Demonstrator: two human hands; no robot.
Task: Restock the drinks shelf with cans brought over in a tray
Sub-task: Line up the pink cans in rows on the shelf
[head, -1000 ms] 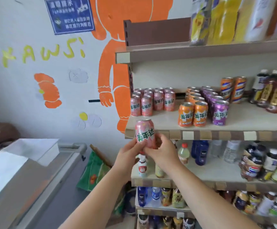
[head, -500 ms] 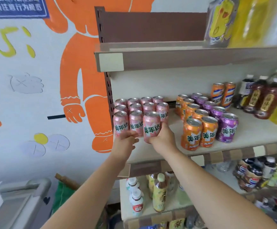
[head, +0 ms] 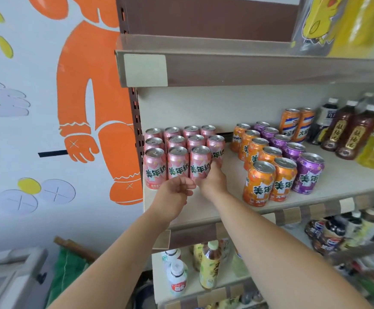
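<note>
1. Pink aluminium drink can w/ green lettering (head: 200,163) – standing upright on the beige shelf board (head: 342,177), frame centre, third in the front row of the pink can block (head: 181,150), touching its left neighbour.
2. Right hand (head: 212,182) – fingers wrapped round that can's lower right side, gripping it.
3. Left hand (head: 175,192) – just beside the can's base, fingers curled loosely, holding nothing.
4. Orange cans (head: 268,175) and purple cans (head: 302,166) – right of centre, apart from the pink block.
</note>
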